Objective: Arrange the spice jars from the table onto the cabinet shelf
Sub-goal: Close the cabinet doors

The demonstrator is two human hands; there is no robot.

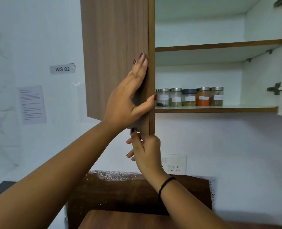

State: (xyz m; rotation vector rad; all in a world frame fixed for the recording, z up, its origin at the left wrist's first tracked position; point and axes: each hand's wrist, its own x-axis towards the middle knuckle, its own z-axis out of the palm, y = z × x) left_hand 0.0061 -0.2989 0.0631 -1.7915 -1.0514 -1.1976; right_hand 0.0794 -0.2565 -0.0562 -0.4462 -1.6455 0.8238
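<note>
Abreast, labelled spice jars (pixel 189 97); door (pixel 114 47) gripped.

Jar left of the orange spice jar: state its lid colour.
Dark blue-grey lid, best seen in the head view.

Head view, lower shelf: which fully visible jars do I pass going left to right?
Dark-filled jar, pale green jar, blue-lidded jar, orange jar, olive-brown jar.

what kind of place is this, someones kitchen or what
Probably a kitchen-style test workstation, not a lived-in home: labelled spice jars on the cabinet shelf beside the open cabinet door, a WS 02 label and a printed sheet taped to the wall.
</note>
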